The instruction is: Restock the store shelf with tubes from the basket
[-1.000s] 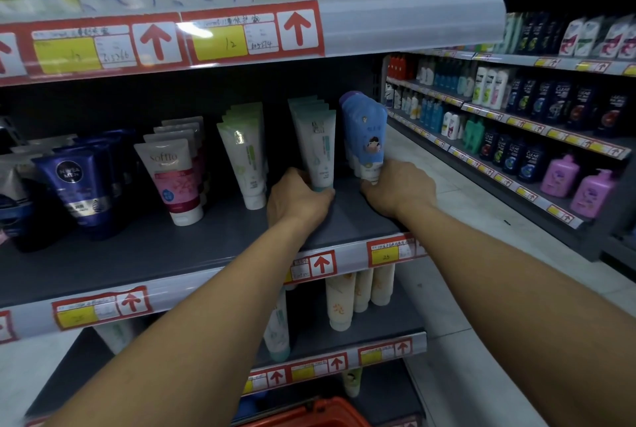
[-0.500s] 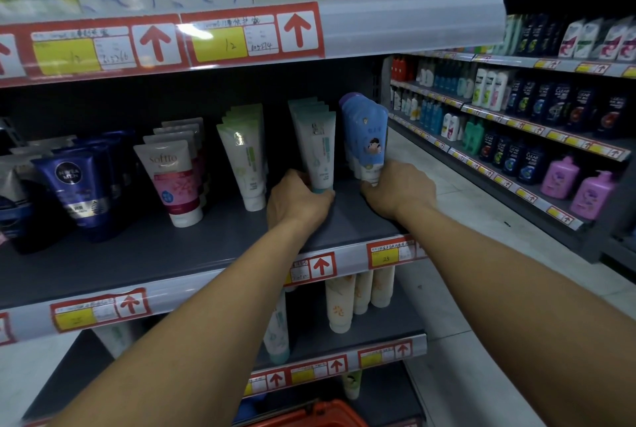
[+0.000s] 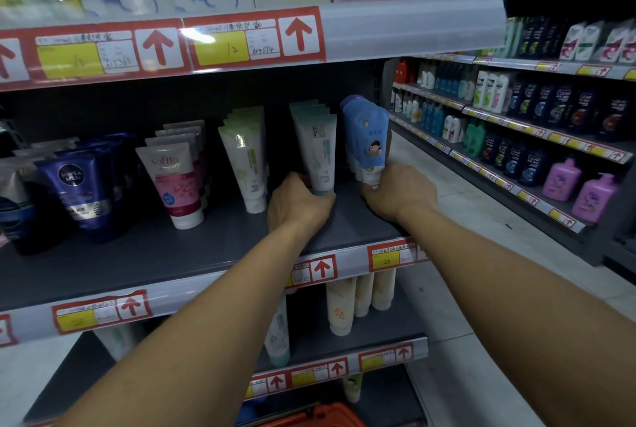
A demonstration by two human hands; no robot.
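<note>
Both my arms reach onto the dark middle shelf. My left hand grips the cap end of a white and teal tube that stands upright at the front of its row. My right hand holds the base of a blue tube with a small cartoon figure, also upright at the front of its row at the shelf's right end. The rim of an orange basket shows at the bottom edge, below the shelves; its contents are hidden.
Left of my hands stand rows of white-green tubes, pink Softto tubes and dark blue Nivea Men tubes. Boxes fill the shelf above, cream tubes hang below. Shampoo shelves line the aisle on the right.
Almost nothing has moved. Both hands stay on the bases of the same two tubes, and the view has shifted very slightly.
</note>
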